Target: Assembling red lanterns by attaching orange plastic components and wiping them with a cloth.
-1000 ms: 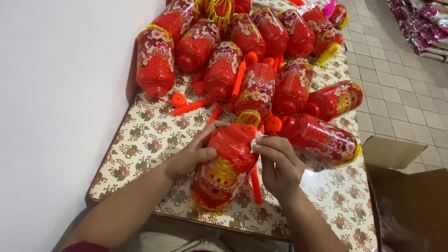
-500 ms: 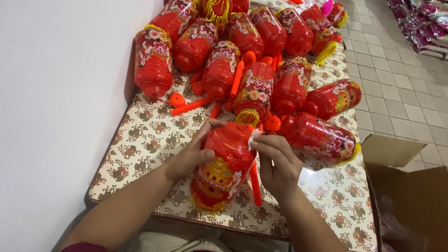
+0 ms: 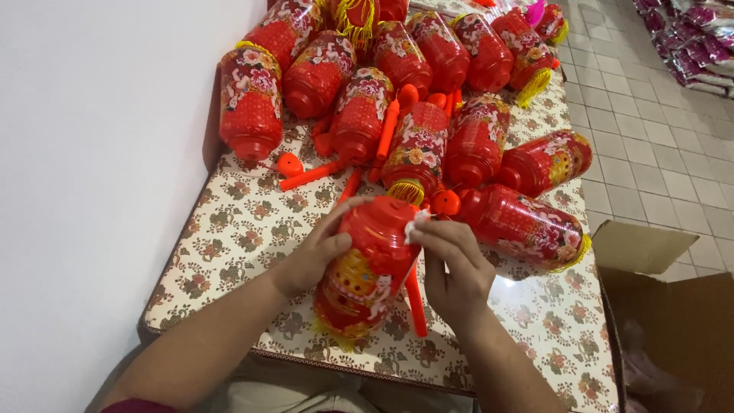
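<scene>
My left hand (image 3: 317,251) grips the upper side of a red plastic lantern (image 3: 365,271) with gold print and a yellow fringe at its lower end. It lies tilted over the near part of the table. My right hand (image 3: 453,264) pinches a small white scrap (image 3: 417,222) against the lantern's red top. An orange stick handle (image 3: 415,298) lies under the lantern beside my right palm.
Several more red lanterns (image 3: 474,141) lie piled across the far half of the floral tablecloth (image 3: 229,229), with orange handles (image 3: 313,174) among them. A white wall runs along the left. An open cardboard box (image 3: 673,321) stands on the tiled floor at right.
My right hand has shifted slightly left onto the lantern's top, fingers closing on the white scrap. The left hand keeps its hold and the lantern has barely moved.
</scene>
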